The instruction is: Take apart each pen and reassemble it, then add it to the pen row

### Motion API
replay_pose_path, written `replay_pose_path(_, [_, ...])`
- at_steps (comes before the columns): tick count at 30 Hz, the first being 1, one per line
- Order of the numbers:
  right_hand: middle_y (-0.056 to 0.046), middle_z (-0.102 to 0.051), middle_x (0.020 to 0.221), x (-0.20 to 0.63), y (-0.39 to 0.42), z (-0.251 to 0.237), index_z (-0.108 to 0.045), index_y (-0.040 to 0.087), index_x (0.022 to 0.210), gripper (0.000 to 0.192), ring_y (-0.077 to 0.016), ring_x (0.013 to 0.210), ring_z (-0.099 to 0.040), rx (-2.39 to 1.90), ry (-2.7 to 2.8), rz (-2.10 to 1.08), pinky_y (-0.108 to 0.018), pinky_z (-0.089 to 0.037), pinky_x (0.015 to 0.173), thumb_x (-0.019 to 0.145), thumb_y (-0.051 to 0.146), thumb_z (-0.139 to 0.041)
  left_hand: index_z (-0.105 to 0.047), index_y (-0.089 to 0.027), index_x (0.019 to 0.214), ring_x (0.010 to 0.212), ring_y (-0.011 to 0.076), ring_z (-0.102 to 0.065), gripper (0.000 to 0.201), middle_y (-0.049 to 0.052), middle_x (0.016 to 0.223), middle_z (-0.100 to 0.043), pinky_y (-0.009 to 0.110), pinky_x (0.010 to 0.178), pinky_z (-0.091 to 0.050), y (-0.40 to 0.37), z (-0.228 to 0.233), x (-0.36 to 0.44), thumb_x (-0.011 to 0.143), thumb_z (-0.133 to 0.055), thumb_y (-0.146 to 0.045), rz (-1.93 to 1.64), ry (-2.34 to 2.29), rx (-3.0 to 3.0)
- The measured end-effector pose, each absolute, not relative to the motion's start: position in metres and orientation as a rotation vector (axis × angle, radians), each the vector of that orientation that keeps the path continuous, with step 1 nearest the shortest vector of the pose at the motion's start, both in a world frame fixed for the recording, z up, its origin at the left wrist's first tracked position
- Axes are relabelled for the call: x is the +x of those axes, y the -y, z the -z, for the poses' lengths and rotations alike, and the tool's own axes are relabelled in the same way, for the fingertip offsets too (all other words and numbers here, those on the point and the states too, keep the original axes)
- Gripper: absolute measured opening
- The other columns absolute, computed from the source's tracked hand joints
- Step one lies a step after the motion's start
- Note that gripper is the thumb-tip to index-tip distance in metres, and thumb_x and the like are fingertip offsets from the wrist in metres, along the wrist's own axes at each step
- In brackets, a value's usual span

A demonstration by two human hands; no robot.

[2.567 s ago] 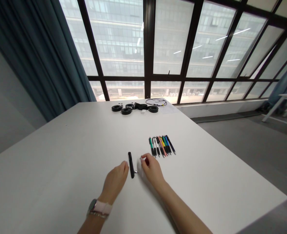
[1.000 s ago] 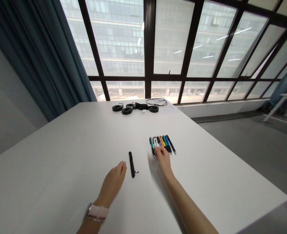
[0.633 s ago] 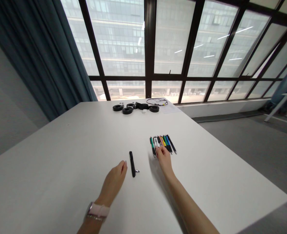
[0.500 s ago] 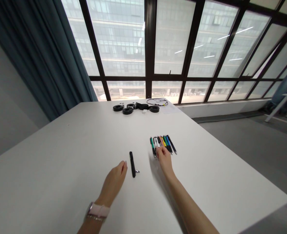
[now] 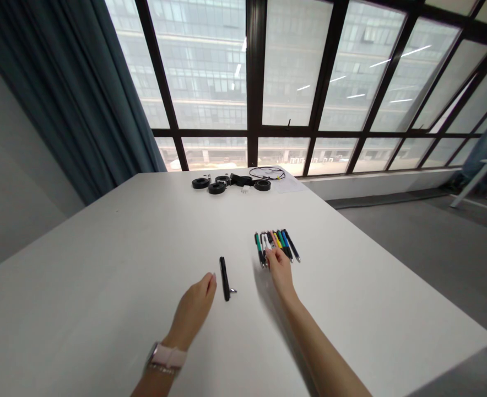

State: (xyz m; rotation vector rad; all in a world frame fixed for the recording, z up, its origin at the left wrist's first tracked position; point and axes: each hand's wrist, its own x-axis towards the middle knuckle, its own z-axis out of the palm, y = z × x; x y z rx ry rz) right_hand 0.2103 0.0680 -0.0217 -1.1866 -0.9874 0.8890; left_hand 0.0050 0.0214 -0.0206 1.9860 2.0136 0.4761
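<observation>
Several pens lie side by side in a row on the white table (image 5: 144,259), among them a green pen (image 5: 259,247), a blue pen (image 5: 285,240) and a black pen (image 5: 292,245) at the right end. My right hand (image 5: 280,270) reaches over the near ends of the row, its thumb and fingers pinched on a white pen (image 5: 268,241). The fingers partly cover the pens beside it. My left hand (image 5: 196,299) is closed loosely, resting left of a slim black object (image 5: 224,278) with a small silver piece sticking out near its lower end; nothing shows in those fingers.
Toward the far end of the table are several black rolls (image 5: 216,188), a small white item (image 5: 245,189) and a coiled black cable (image 5: 267,173). Beyond stand tall windows, with a blue curtain (image 5: 82,99) on the left. The table's right edge slants toward me.
</observation>
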Motion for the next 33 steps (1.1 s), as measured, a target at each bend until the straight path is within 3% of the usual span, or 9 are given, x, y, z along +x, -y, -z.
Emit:
replay_pose_path(11, [0.006, -0.039, 0.051, 0.2086, -0.0683, 0.0251, -0.04, 0.023, 0.056, 0.034, -0.0118, 0.05, -0.035, -1.199, 1.001, -0.911, -0.026, -0.028, 0.05, 0.077, 0.044, -0.055, -0.049, -0.023, 0.08, 0.069, 0.0178, -0.063, 0.032, 0.004, 0.071, -0.066, 0.026, 0.056, -0.031, -0.0206, 0.0199, 0.0067, 0.096, -0.023, -0.033, -0.34, -2.058, 2.033])
replay_pose_path(33, [0.005, -0.04, 0.053, 0.2101, -0.069, 0.0248, -0.042, 0.022, 0.056, 0.033, -0.0122, 0.052, -0.035, -1.182, 1.001, -0.887, -0.027, -0.029, 0.051, 0.077, 0.044, -0.055, -0.048, -0.023, 0.08, 0.07, 0.0181, -0.064, 0.031, 0.004, 0.073, -0.067, 0.026, 0.057, -0.031, -0.021, 0.0203, 0.0064, 0.096, -0.024, -0.033, -0.334, -2.073, 2.03])
